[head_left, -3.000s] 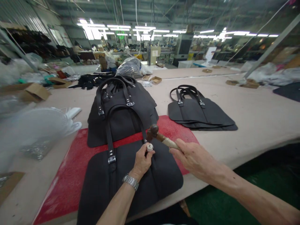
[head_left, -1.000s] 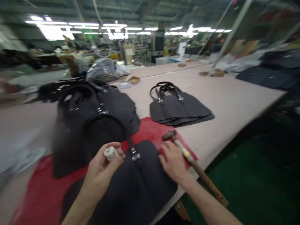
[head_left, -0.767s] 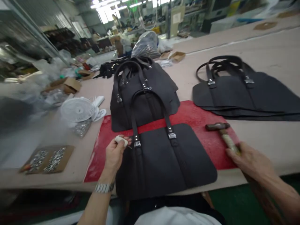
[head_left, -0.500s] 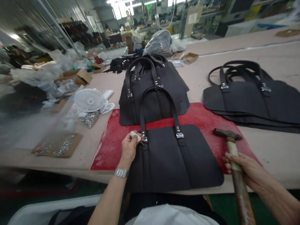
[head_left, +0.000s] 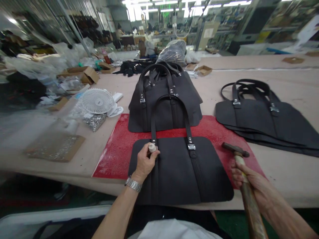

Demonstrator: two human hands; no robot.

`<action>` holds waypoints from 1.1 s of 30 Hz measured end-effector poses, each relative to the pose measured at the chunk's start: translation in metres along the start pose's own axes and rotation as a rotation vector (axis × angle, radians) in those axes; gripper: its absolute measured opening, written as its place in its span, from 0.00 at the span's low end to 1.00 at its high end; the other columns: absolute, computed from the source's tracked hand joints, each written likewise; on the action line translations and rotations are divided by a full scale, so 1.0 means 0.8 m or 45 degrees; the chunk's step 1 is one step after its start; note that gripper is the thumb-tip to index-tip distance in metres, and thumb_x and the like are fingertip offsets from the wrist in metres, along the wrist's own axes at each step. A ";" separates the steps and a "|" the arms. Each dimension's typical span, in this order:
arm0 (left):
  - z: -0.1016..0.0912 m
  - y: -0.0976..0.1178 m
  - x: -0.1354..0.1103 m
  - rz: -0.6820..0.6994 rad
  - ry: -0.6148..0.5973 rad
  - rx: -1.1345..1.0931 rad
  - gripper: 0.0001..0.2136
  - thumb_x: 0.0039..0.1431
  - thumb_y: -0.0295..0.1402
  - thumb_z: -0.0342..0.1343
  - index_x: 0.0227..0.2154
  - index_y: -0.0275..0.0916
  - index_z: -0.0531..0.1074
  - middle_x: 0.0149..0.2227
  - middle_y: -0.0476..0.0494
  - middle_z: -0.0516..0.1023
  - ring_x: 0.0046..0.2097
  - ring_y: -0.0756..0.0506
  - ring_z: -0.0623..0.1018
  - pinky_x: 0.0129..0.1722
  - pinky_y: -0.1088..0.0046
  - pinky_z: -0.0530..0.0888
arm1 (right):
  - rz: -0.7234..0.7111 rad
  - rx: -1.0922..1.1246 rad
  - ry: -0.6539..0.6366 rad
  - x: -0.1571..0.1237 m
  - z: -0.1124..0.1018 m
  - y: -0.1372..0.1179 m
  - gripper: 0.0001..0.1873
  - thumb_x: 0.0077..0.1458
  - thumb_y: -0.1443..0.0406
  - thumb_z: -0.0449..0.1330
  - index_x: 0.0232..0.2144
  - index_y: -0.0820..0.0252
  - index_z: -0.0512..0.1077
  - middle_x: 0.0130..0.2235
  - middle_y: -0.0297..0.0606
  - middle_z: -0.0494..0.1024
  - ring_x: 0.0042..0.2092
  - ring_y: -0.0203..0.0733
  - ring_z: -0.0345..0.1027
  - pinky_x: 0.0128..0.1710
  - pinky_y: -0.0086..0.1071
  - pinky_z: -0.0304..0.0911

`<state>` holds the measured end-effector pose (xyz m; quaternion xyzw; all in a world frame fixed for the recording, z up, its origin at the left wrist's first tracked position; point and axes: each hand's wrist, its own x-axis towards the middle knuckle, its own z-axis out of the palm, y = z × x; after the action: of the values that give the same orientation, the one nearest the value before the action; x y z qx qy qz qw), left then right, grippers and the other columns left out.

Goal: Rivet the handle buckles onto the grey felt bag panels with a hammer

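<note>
My left hand [head_left: 146, 161] is closed around a short white-handled tool [head_left: 152, 148], its round end facing up. It stands at the left metal buckle of a black bag panel [head_left: 178, 176]; the tool's lower tip is hidden by my fingers. A looped black handle [head_left: 152, 122] is fixed to this panel, and a second metal buckle [head_left: 191, 147] shows on its right side. To the right of the panel, my right hand [head_left: 249, 181] grips a hammer [head_left: 246, 192] by its worn wooden handle. The hammer head hovers near the red mat [head_left: 109, 156] under the panel.
Behind lies a stack of black bag panels [head_left: 159, 113] with handles; another stack [head_left: 259, 116] sits at right. A white fan [head_left: 97, 101], a bag of small metal parts [head_left: 94, 122] and a cardboard tray [head_left: 74, 149] of metal pieces are on the left.
My left hand has moved right onto the left buckle, and the white-handled tool has turned from lying sideways to end-up. The hammer has shifted slightly left and down in view.
</note>
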<state>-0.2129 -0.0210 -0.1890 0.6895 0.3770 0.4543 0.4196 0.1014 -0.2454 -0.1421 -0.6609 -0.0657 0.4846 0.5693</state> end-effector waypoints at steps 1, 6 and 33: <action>0.001 0.002 -0.003 0.062 -0.022 0.061 0.13 0.58 0.36 0.61 0.43 0.37 0.70 0.39 0.43 0.78 0.41 0.46 0.78 0.43 0.71 0.76 | 0.000 0.029 -0.011 -0.014 0.021 -0.015 0.12 0.55 0.59 0.60 0.36 0.59 0.62 0.25 0.29 0.56 0.20 0.28 0.51 0.17 0.22 0.52; 0.002 0.000 -0.007 0.122 -0.061 0.075 0.11 0.60 0.34 0.59 0.44 0.38 0.70 0.40 0.43 0.79 0.41 0.46 0.79 0.44 0.71 0.76 | -0.796 -0.714 -0.015 -0.083 0.149 -0.085 0.22 0.60 0.45 0.53 0.34 0.58 0.66 0.25 0.33 0.66 0.23 0.35 0.60 0.21 0.28 0.55; -0.007 -0.008 -0.003 0.095 -0.104 0.089 0.11 0.59 0.34 0.58 0.44 0.38 0.72 0.40 0.43 0.78 0.41 0.45 0.78 0.45 0.69 0.75 | -0.780 -1.534 -0.444 -0.077 0.185 -0.083 0.18 0.67 0.57 0.43 0.27 0.59 0.59 0.23 0.31 0.61 0.23 0.33 0.54 0.24 0.29 0.42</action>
<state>-0.2198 -0.0197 -0.1941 0.7353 0.3494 0.4275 0.3931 -0.0057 -0.1599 -0.0357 -0.7258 -0.5968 0.2805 0.1958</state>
